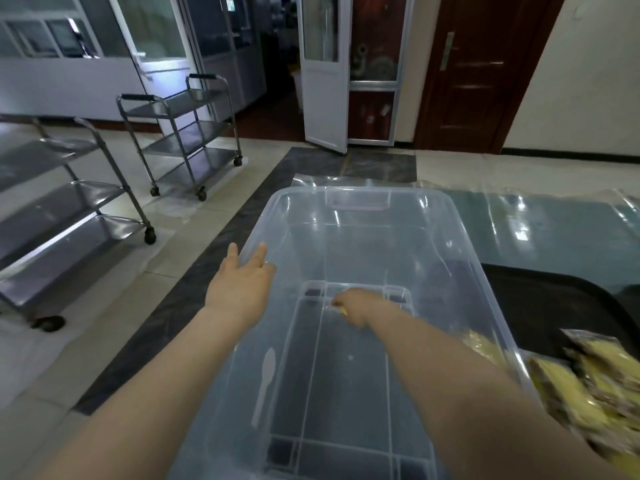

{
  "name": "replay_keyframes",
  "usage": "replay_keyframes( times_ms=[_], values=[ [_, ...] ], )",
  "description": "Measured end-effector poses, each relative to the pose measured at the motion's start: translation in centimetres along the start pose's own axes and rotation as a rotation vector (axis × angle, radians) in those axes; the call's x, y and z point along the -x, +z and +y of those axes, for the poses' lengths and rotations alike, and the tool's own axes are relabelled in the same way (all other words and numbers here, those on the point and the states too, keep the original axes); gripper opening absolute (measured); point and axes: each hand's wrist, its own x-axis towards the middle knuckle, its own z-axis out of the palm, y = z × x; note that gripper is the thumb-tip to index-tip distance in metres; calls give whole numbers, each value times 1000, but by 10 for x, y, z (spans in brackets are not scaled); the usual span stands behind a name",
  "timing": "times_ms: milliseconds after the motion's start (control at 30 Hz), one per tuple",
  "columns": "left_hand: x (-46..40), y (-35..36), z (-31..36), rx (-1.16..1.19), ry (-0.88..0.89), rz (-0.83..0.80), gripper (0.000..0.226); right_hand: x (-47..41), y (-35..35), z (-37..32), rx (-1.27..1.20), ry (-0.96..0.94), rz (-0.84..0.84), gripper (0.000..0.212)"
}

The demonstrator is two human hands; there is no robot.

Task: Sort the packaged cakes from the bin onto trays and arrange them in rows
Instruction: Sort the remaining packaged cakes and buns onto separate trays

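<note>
A clear plastic bin [363, 209] stands on the floor in front of me. My left hand [242, 282] rests on its left rim with straight fingers. My right hand [351, 306] reaches down to the bin's bottom, fingers curled round a small yellowish thing that is mostly hidden; it may be a packaged cake. A clear plastic spoon [265, 382] lies on the bin's bottom near its left wall. Several yellow packaged cakes [585, 386] lie on a black tray [540, 299] to the right of the bin.
Two steel three-shelf carts on wheels stand on the left: one close [69, 216], one farther back [187, 140]. Clear plastic sheeting [519, 209] covers the floor behind and right of the bin. A white door [322, 81] stands ajar at the back.
</note>
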Motion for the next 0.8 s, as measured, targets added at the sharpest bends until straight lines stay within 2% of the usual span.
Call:
replay_keyframes(
  times_ms=[267,567,700,800],
  values=[
    [8,-1,-33,13,-44,40,50,1,1,-21,20,-35,2,44],
    [-4,0,-80,20,0,31,53,-14,-12,-72,-3,-39,56,47],
    [-6,2,-81,-5,92,155,53,-16,-22,-89,-71,-47,99,47],
    [-5,0,-72,31,179,157,58,-2,-38,-96,-133,-62,156,47]
  ],
)
